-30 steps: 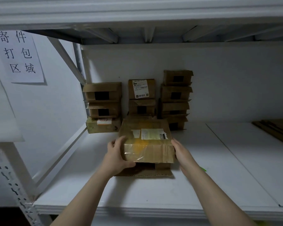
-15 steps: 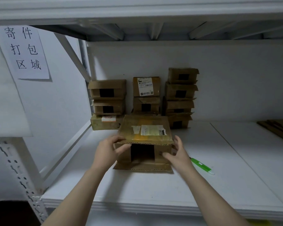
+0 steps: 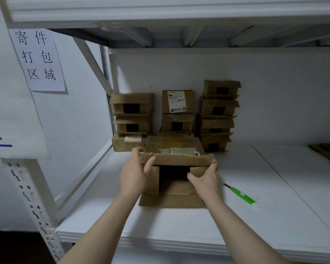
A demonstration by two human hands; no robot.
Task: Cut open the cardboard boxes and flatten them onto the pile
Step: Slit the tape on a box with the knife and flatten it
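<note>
A brown cardboard box (image 3: 174, 149) lies on the white shelf (image 3: 255, 216) in front of me, its near end open and dark inside, with a white label on top. Its bottom flap lies flat on the shelf toward me. My left hand (image 3: 134, 174) grips the left corner of the raised top flap, thumb over its edge. My right hand (image 3: 208, 177) holds the right side, fingers up at the top flap's right end and thumb against the small side flap. A green box cutter (image 3: 240, 195) lies on the shelf to the right, apart from both hands.
Three stacks of small cardboard boxes (image 3: 217, 115) stand against the back wall behind the open box. Flattened cardboard (image 3: 328, 152) lies at the far right edge. A paper sign (image 3: 37, 58) hangs at left beside a perforated upright. Another shelf runs close overhead.
The taped near end of the box has come open; the top flap has lifted and the bottom flap folded down. Both hands shifted from the box's sides to its flaps. The cutter came into view.
</note>
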